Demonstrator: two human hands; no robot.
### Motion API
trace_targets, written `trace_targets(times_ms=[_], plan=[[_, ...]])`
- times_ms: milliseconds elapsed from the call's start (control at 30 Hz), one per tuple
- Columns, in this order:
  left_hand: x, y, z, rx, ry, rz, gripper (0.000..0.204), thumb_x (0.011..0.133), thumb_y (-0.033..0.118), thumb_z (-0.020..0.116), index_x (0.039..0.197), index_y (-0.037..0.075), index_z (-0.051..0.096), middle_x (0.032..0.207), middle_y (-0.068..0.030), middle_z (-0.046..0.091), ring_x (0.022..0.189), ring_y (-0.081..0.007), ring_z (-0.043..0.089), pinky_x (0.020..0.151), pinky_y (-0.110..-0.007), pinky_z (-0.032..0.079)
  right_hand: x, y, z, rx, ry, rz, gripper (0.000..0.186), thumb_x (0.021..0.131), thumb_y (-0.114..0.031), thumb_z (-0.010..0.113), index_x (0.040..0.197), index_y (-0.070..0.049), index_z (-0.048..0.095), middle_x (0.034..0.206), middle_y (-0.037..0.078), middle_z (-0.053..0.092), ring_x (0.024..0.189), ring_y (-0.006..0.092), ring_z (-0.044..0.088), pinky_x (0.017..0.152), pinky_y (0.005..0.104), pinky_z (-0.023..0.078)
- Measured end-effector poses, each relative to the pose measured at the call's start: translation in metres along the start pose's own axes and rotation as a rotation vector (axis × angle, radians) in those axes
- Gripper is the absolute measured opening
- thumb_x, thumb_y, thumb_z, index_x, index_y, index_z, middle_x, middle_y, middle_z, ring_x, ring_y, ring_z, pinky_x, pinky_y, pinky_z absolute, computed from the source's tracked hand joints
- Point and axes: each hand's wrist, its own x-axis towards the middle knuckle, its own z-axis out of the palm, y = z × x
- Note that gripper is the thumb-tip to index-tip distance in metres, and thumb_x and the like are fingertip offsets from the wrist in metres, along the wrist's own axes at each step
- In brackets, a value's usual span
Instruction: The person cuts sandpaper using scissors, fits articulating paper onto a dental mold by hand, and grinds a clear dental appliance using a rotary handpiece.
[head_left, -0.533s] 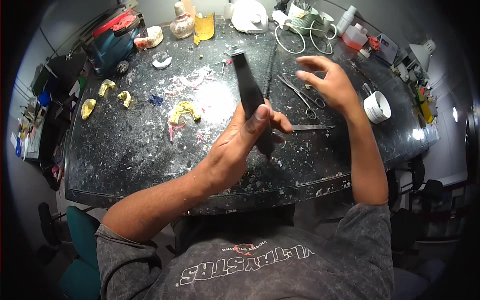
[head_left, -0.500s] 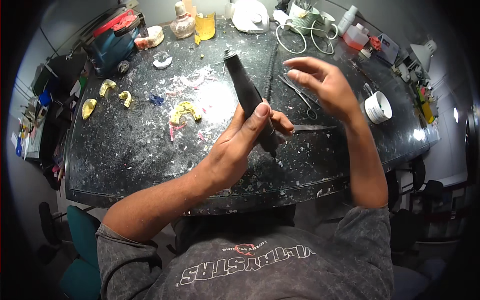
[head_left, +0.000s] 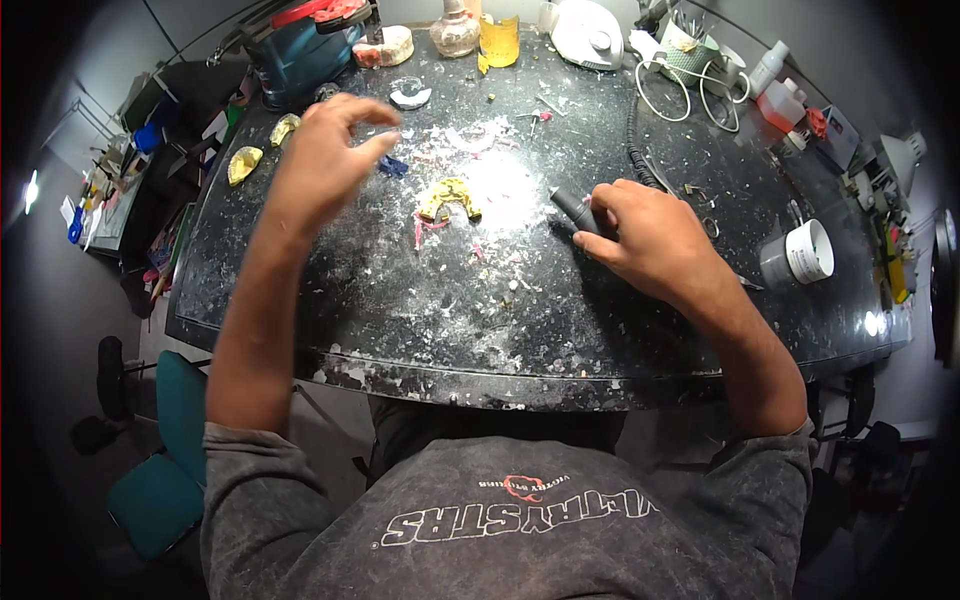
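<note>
My left hand (head_left: 335, 160) is raised over the back left of the dark, debris-covered workbench (head_left: 350, 300), fingers curved but apart, holding nothing. It is near two yellow cast pieces (head_left: 244, 166) and a crumpled dark-blue scrap (head_left: 393, 167). My right hand (head_left: 655, 240) grips a dark cylindrical handpiece (head_left: 568, 205) low over the bench, its tip pointing toward the back left; whether it rests on the surface I cannot tell. A yellow horseshoe-shaped cast (head_left: 450, 195) lies between my hands. Scissors (head_left: 710, 227) are partly hidden behind my right hand.
At the back stand a blue machine (head_left: 295, 65), a glass bottle (head_left: 455, 30), a white device (head_left: 585, 35), a coiled white cable (head_left: 665, 100) and a container of red liquid (head_left: 780, 103). A white jar (head_left: 808, 250) is at right, a teal chair (head_left: 155, 490) at lower left.
My left hand has let go of the handpiece and moved to the upper left. My right hand has taken hold of it, lower down. The view has shifted, moving the bench's contents rightward.
</note>
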Motion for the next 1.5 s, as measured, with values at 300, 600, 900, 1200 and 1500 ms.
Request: trace_targets(times_ms=[300, 600, 900, 1200, 1500], plan=[[-0.013, -0.034, 0.022, 0.089, -0.006, 0.025, 0.02, 0.081, 0.018, 0.073, 0.091, 0.001, 0.07, 0.096, -0.0111, 0.069, 0.096, -0.0206, 0.062, 0.088, -0.033, 0.048, 0.037, -0.018, -0.001, 0.068, 0.131, -0.149, 0.041, 0.087, -0.04, 0.07, 0.102, -0.002, 0.067, 0.099, 0.019, 0.068, 0.097, 0.0361, 0.065, 0.087, 0.0433, 0.052], [-0.035, 0.026, 0.021, -0.083, -0.108, -0.127, 0.027, 0.087, 0.026, 0.071, 0.1, 0.002, 0.072, 0.1, -0.0119, 0.068, 0.095, -0.0243, 0.062, 0.088, -0.036, 0.048, 0.148, -0.033, 0.037, 0.249, 0.148, -0.374, 0.018, 0.087, -0.02, 0.07, 0.097, -0.005, 0.074, 0.087, 0.014, 0.073, 0.076, 0.0247, 0.07, 0.07, 0.0343, 0.055], [-0.055, 0.034, 0.034, 0.009, -0.047, -0.057, 0.019, 0.082, 0.018, 0.071, 0.094, 0.004, 0.068, 0.101, -0.0112, 0.066, 0.1, -0.0275, 0.062, 0.088, -0.038, 0.048, 0.152, -0.05, 0.044, 0.305, 0.075, -0.398, 0.017, 0.081, -0.02, 0.074, 0.09, -0.006, 0.072, 0.083, 0.011, 0.072, 0.076, 0.025, 0.07, 0.071, 0.0348, 0.055], [-0.046, 0.062, 0.027, -0.329, 0.01, 0.468, 0.032, 0.073, -0.002, 0.073, 0.103, 0.007, 0.069, 0.098, -0.0076, 0.065, 0.092, -0.0197, 0.066, 0.082, -0.03, 0.054, 0.135, -0.032, 0.035, 0.307, 0.249, -0.525, 0.017, 0.082, -0.022, 0.074, 0.091, -0.007, 0.071, 0.094, 0.011, 0.071, 0.087, 0.0269, 0.068, 0.079, 0.0372, 0.054], [-0.012, 0.09, 0.072, -1.616, -0.42, -0.289, 0.034, 0.101, 0.024, 0.057, 0.122, -0.002, 0.05, 0.108, -0.0248, 0.066, 0.098, -0.0346, 0.07, 0.084, -0.039, 0.063, 0.052, 0.02, 0.003, 0.826, 0.451, -0.214, 0.015, 0.09, -0.007, 0.07, 0.102, 0.001, 0.071, 0.098, 0.01, 0.074, 0.09, 0.0151, 0.069, 0.084, 0.026, 0.054]])
